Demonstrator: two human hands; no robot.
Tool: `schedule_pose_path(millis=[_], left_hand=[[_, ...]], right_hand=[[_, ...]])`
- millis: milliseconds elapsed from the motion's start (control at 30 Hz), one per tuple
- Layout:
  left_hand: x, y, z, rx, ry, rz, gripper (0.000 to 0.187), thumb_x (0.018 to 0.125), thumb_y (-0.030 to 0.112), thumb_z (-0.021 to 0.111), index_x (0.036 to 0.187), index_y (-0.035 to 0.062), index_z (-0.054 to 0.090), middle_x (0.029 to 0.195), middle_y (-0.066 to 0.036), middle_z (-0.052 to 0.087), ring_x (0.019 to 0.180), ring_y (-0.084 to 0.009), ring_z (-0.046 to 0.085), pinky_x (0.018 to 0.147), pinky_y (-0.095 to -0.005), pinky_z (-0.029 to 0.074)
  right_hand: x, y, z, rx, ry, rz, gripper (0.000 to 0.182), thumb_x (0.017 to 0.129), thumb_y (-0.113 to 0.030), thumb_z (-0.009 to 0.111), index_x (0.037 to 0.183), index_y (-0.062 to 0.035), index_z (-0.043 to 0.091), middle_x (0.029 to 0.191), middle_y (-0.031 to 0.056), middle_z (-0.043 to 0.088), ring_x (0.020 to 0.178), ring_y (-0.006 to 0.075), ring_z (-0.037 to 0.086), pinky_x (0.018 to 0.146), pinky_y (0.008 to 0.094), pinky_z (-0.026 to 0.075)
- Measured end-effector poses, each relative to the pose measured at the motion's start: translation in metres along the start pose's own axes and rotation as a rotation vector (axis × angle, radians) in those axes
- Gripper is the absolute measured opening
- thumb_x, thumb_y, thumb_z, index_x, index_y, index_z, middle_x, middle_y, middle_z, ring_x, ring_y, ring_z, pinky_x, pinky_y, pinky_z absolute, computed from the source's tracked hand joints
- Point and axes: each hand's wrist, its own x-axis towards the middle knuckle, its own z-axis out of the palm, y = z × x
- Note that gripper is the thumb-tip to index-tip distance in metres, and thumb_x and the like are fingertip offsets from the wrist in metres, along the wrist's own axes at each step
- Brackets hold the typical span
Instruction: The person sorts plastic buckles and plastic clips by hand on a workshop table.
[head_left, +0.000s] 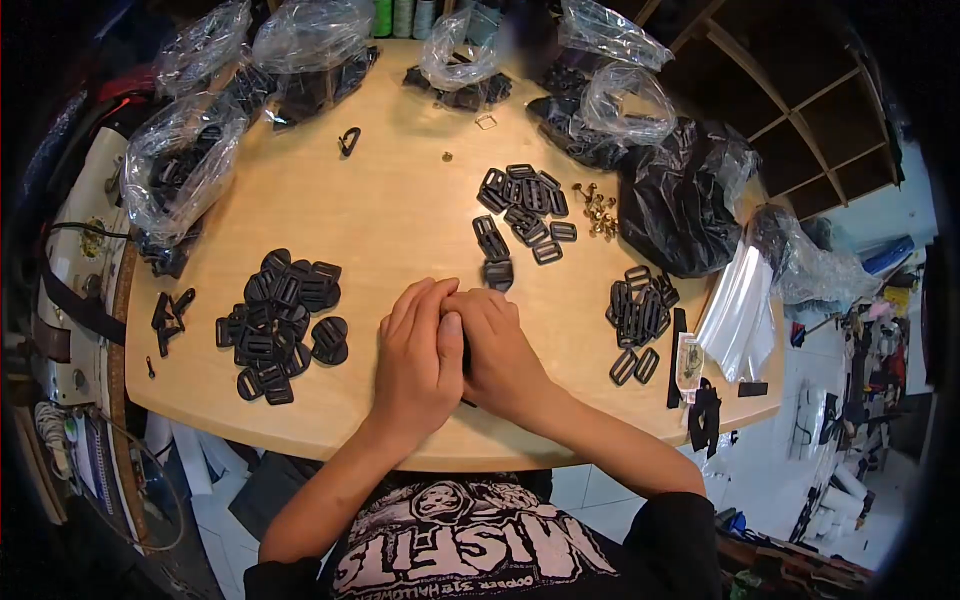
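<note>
My left hand (412,350) and my right hand (502,345) are cupped together at the table's front middle, fingers curled inward. A little dark material shows between them, but what they hold is mostly hidden. Just beyond my right fingers lies a black plastic buckle (497,274), beside a stack of slide buckles (490,238). To the left of my left hand is a heap of black strap buckles (270,330). More black slide buckles (525,192) lie farther back, and another heap of oval-looking loops (640,308) sits to the right.
Brass-coloured rivets (600,212) lie near a black plastic bag (680,200). Clear bags (190,165) line the wooden table's (400,200) left and back edges. A black snap hook (348,142) lies at the back; black clips (172,318) at left. White strips (735,310) hang along the right edge.
</note>
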Motion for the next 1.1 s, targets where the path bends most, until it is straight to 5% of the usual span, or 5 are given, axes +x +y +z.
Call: schedule_pose_path(millis=[333, 467, 600, 700, 1100], left_hand=[[0.003, 0.006, -0.018, -0.342, -0.02, -0.202, 0.031, 0.096, 0.007, 0.043, 0.121, -0.0055, 0.054, 0.119, -0.022, 0.059, 0.118, -0.0362, 0.052, 0.101, -0.0456, 0.039], [-0.017, 0.006, -0.017, -0.07, -0.037, 0.039, 0.041, 0.096, 0.01, 0.04, 0.133, -0.0086, 0.044, 0.135, -0.027, 0.047, 0.126, -0.0402, 0.047, 0.106, -0.0437, 0.037], [-0.019, 0.006, -0.019, -0.09, -0.016, -0.02, 0.045, 0.097, 0.011, 0.039, 0.137, -0.0098, 0.039, 0.139, -0.029, 0.043, 0.128, -0.0416, 0.045, 0.108, -0.043, 0.035], [-0.021, -0.001, -0.025, -0.111, -0.014, -0.055, 0.043, 0.093, 0.004, 0.043, 0.135, -0.0073, 0.043, 0.139, -0.027, 0.044, 0.126, -0.041, 0.048, 0.105, -0.0412, 0.039], [-0.04, 0.004, -0.036, 0.115, -0.073, 0.02, 0.05, 0.082, 0.002, 0.065, 0.129, -0.0044, 0.051, 0.136, -0.025, 0.047, 0.123, -0.0392, 0.051, 0.101, -0.0407, 0.044]], right_hand=[[0.0, -0.004, -0.004, -0.037, 0.006, -0.007, 0.046, 0.08, -0.022, 0.066, 0.119, -0.0023, 0.051, 0.116, 0.0137, 0.052, 0.11, 0.0314, 0.05, 0.091, 0.0418, 0.036], [0.0, -0.006, -0.013, -0.037, 0.042, -0.014, 0.043, 0.08, -0.022, 0.067, 0.118, -0.0048, 0.054, 0.118, 0.0128, 0.052, 0.111, 0.0304, 0.05, 0.092, 0.0426, 0.035], [0.0, 0.002, -0.021, 0.092, 0.166, 0.01, 0.037, 0.078, -0.019, 0.068, 0.111, -0.0048, 0.057, 0.111, 0.0128, 0.056, 0.108, 0.0311, 0.052, 0.092, 0.042, 0.034], [0.014, 0.012, -0.058, 0.135, 0.185, 0.249, 0.024, 0.081, -0.005, 0.064, 0.104, -0.0027, 0.061, 0.103, 0.0134, 0.061, 0.097, 0.0301, 0.059, 0.083, 0.0377, 0.047], [0.0, 0.033, -0.05, -0.429, 0.174, 0.135, 0.021, 0.081, -0.008, 0.071, 0.1, -0.0034, 0.065, 0.095, 0.0105, 0.062, 0.087, 0.0277, 0.061, 0.075, 0.0367, 0.05]])
